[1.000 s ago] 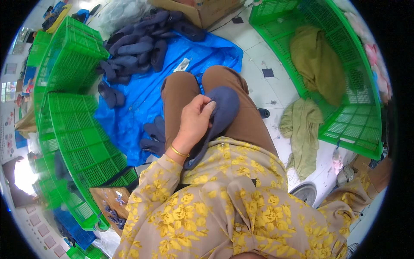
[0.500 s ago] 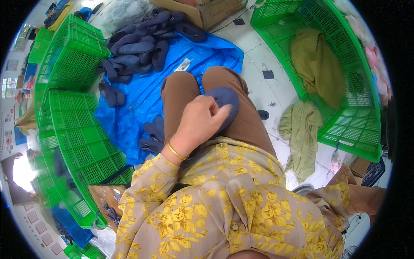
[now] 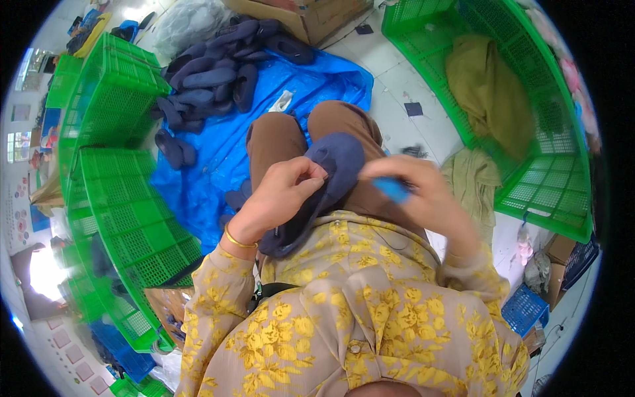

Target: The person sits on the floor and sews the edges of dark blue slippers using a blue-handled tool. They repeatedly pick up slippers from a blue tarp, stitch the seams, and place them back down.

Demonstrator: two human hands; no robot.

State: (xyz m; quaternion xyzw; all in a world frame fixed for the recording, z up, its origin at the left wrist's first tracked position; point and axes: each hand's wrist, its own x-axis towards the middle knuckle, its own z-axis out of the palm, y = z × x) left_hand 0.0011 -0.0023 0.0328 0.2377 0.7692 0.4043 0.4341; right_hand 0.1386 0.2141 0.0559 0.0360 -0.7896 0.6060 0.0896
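My left hand grips a dark blue shoe upper lying on my lap, fingers pinching its edge near the top. My right hand is beside it on the right, blurred, with a small bright blue object held between its fingers close to the upper. I sit with brown-trousered knees over a blue tarp. A pile of dark blue uppers lies on the tarp ahead.
Stacked green plastic crates stand at my left. A large green crate on the right holds olive cloth; more olive cloth lies on the white tile floor. A cardboard box sits at the back.
My right hand has come into view from the right, carrying the small blue object up to the upper. My left hand shifted its grip on the upper, which now stands higher on my lap.
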